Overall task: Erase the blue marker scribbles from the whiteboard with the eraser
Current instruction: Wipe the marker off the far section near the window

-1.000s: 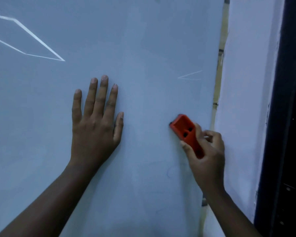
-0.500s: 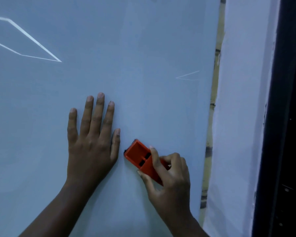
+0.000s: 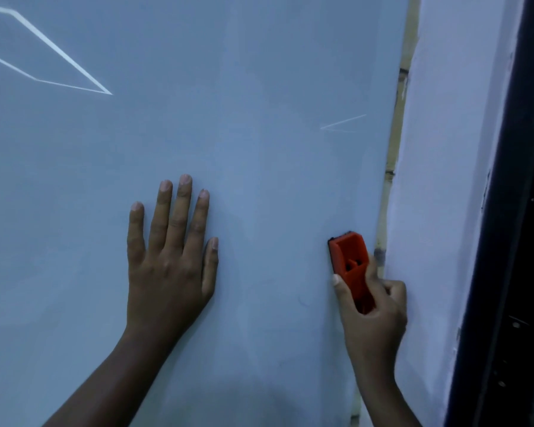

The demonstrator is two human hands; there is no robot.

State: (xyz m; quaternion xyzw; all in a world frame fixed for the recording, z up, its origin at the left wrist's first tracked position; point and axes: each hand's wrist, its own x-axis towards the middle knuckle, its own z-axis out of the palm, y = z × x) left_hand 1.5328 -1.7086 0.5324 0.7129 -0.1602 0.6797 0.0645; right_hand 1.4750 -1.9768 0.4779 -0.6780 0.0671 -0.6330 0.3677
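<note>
left hand (image 3: 170,266): flat on the pale grey-blue whiteboard (image 3: 259,149), fingers straight, slightly spread
right hand (image 3: 372,309): thumb and fingers curled round orange plastic block eraser (image 3: 350,266)
eraser: pressed on board, near its right edge
marks: only a faint blue trace (image 3: 304,300) just left of the thumb

Wall: pale white painted wall (image 3: 438,180) right of the board, scuffed along its edge.
Frame: dark vertical frame (image 3: 518,211) at far right.
Light: dim, bluish.

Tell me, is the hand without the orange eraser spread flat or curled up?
Spread flat. The left hand lies palm-down on the pale blue-grey whiteboard, fingers straight and slightly apart, holding nothing.
</note>
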